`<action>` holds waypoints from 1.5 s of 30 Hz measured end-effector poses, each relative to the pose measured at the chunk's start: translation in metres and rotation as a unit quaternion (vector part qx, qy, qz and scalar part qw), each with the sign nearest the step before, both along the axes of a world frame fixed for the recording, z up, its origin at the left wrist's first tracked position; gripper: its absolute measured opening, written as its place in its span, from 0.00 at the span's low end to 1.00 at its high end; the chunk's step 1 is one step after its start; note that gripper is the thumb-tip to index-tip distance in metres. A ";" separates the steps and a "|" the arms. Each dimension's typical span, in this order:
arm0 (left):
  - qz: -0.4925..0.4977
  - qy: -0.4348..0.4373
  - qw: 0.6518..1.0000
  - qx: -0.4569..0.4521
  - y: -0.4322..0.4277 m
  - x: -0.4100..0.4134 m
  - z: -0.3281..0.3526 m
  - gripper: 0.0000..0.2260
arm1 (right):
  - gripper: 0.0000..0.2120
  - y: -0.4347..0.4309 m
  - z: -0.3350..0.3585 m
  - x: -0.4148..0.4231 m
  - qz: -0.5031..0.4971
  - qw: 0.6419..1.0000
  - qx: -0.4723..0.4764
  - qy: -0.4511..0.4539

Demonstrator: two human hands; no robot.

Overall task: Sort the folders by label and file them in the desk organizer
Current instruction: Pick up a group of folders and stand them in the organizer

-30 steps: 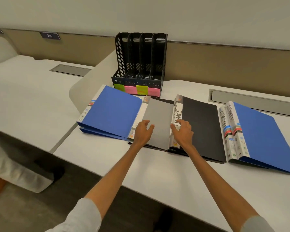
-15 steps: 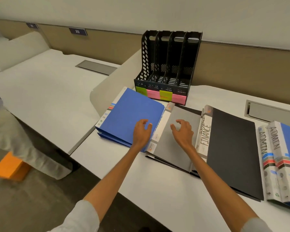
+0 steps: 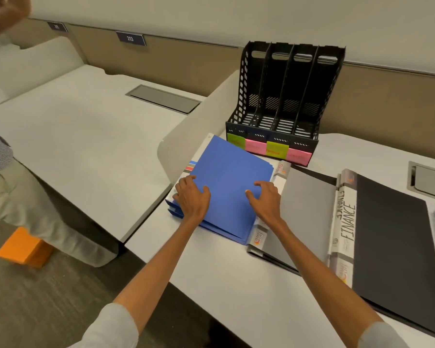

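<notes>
Under the left hand (image 3: 192,197) and right hand (image 3: 265,198), both resting apart with bent fingers clasping nothing, lies a stack of blue plastic folders (image 3: 231,172) on the white desk (image 3: 224,285).

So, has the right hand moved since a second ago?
Yes. The right hand went left, from the FINANCE spine onto the blue folder.

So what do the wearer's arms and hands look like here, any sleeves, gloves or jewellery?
The left hand and right hand are bare: no gloves, rings or watch visible. The left sleeve and right sleeve are light grey and end near the elbow, leaving the forearms uncovered.
</notes>
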State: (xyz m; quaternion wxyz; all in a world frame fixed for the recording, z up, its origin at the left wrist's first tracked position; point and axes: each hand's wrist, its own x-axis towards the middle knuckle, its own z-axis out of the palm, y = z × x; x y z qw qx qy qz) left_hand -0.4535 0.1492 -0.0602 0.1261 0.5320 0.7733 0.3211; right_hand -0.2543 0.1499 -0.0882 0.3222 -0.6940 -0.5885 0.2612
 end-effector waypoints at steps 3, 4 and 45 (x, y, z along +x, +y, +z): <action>0.014 0.028 0.999 -0.009 0.009 -0.014 -0.001 0.24 | 0.22 0.011 -0.001 -0.021 0.018 1.000 -0.014 -0.001; 0.017 0.039 0.999 -0.013 0.011 -0.017 -0.001 0.25 | 0.23 0.013 -0.003 -0.028 0.024 0.999 -0.025 0.000; -0.130 -0.196 0.959 0.157 -0.026 -0.008 0.137 0.19 | 0.31 0.025 0.169 -0.067 0.018 0.948 0.026 0.318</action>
